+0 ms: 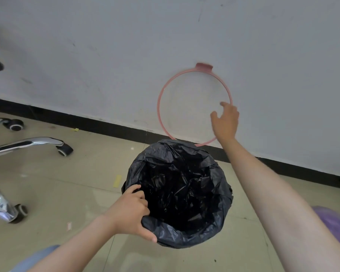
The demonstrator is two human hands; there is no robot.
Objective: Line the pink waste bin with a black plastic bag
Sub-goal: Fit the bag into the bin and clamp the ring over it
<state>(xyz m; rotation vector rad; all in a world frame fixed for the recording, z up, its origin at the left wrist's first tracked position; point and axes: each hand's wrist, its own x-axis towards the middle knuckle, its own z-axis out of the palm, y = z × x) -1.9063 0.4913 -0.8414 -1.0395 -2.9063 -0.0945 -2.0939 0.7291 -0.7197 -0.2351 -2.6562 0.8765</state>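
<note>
Left hand [133, 209] sits closest to the lens, fingers curled over the near-left edge of the black bag [177, 193], thumb outside, fingertips tucked inside. So that grip is closed on the bag film and prob. the bin rim under it. The bag is draped over the mouth of the bin, folded down all round, w/ the bin standing on the tiled floor [77, 173] just in front of the wall [126, 46].

Right hand [225, 120] is stretched out toward the pink ring [159, 99] leaning against the wall. Its fingers are spread and loose, near the ring's right side, holding nothing. Whether a fingertip touches the ring can't be told; there's motion blur.

Handling, as a judgement: the film looks thin, crinkly, v. light and slippery, likely to slide back into the bin if let go. Best pinched at the folded-over edge, where it doubles up. The ring looks like stiff, light plastic w/ a tab at the top. It would take a grasp anywhere on the hoop, and seems meant to clamp the bag down.

Hidden bits: the bin itself is fully covered, no pink wall showing, so its shape is only guessed from the bag. The bag's inside is a black pit, depth unreadable. The ring's bottom arc is cut off behind the bag. A chair base [28, 144] w/ castors sits left, partly out of frame; a purple thing [336, 222] at the right edge can't be identified.
</note>
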